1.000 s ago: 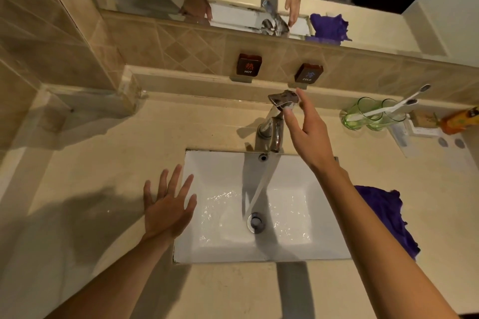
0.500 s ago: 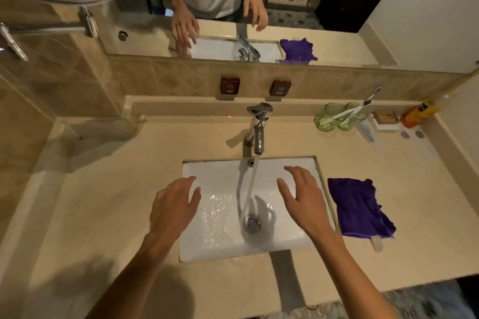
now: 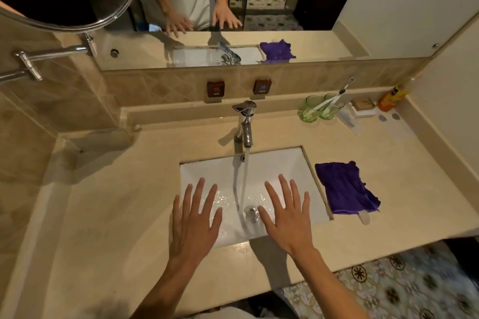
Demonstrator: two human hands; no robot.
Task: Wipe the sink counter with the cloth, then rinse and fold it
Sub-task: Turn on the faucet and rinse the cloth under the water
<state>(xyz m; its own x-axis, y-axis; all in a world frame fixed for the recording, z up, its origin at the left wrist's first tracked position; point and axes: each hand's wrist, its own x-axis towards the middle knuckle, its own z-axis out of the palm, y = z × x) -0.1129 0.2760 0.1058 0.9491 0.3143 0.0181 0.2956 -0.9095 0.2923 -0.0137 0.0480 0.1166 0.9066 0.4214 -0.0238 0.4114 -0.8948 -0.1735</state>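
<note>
Both the left hand (image 3: 193,225) and right hand (image 3: 289,217) hover flat and released over the sink (image 3: 293,163), which holds running water. The purple cloth (image 3: 344,189) lies on the surface (image 3: 116,202); two green cups (image 3: 320,109) hold toothbrushes

Purple cloth (image 3: 346,188) on beige surface (image 3: 124,215). White sink (image 3: 280,163), chrome tap (image 3: 245,122). Two green glasses (image 3: 320,110) (translucent). Orange bottle (image 3: 390,98). Dark red tags (image 3: 215,88) on tan, diamond-patterned tiles (image 3: 160,84). Pale floor (image 3: 404,285) with dark flower-like medallions. White toothbrush (image 3: 334,97).
</note>
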